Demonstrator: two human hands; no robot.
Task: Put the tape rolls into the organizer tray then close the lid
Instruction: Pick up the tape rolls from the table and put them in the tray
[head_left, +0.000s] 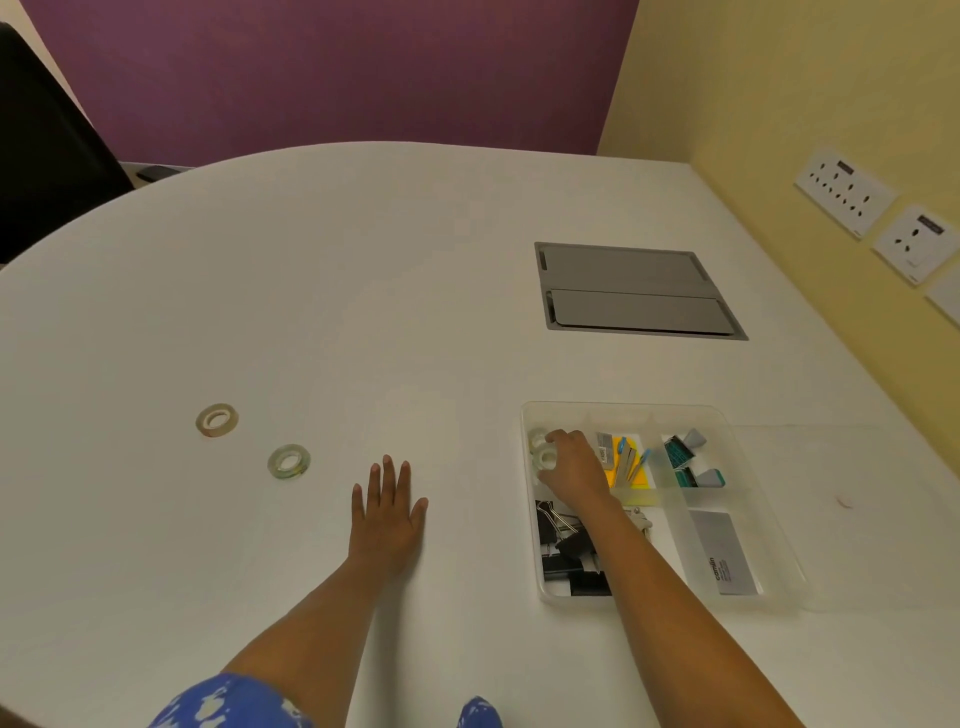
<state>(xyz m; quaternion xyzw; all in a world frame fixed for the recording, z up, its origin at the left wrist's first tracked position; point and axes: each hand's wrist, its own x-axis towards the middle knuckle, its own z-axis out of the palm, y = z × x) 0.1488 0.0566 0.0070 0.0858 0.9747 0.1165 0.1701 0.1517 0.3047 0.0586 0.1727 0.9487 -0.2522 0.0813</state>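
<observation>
Lower right of frame: clear organizer tray (623, 413) on white table (363, 260), right hand (571, 470) reaching into its upper-left compartment, fingers closed around a tape roll (546, 458), another roll (536, 437) just behind it. Lower centre: left hand (387, 512) flat on the table, fingers spread, holding nothing. Left of frame: two more tape rolls (217, 419) (289, 461) lying loose, well apart from the tray. Transparent lid (857, 519) flat to the tray's right.

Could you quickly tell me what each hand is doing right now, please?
Left hand: open, flat on the table.
Right hand: closed on a tape roll.
</observation>
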